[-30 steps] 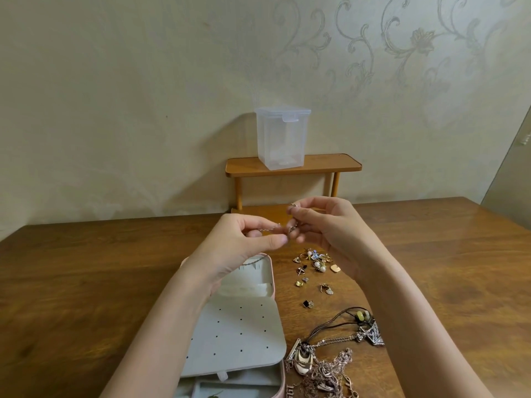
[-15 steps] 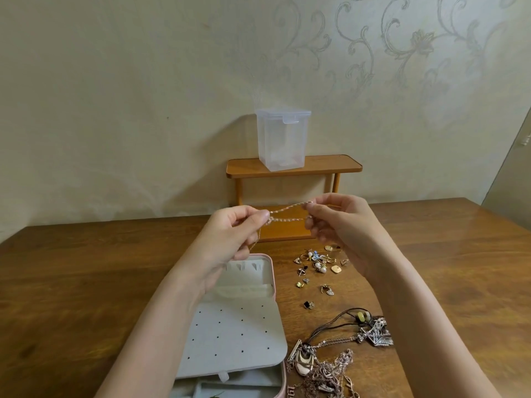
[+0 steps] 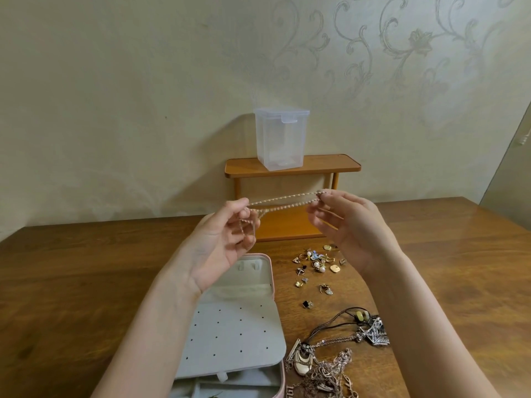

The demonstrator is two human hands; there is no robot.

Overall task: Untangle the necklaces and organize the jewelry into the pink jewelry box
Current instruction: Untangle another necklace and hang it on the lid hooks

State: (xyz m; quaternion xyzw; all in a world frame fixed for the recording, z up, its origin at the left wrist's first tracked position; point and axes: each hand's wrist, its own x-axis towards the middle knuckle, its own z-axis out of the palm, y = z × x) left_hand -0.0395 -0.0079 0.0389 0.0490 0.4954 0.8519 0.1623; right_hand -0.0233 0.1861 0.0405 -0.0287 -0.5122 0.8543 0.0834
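Fingers (image 3: 244,203) of the left hand (image 3: 221,242) and right hand (image 3: 349,225) pinch a chain (image 3: 283,203) taut above the counter (image 3: 86,268); untangling step; next, probably lay it in the box (image 3: 270,277); the pile (image 3: 324,366) waits.

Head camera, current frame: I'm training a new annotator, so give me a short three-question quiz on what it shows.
1. True or false: both hands pinch the chain, stretched between them above the table.
2. Which side of the pink jewelry box has the loose earrings? A) the person's left B) the person's right C) inside it
3. Fill in: the clear plastic container stands on the small wooden ____.

Key
1. True: the left hand and right hand each pinch one end.
2. B
3. shelf
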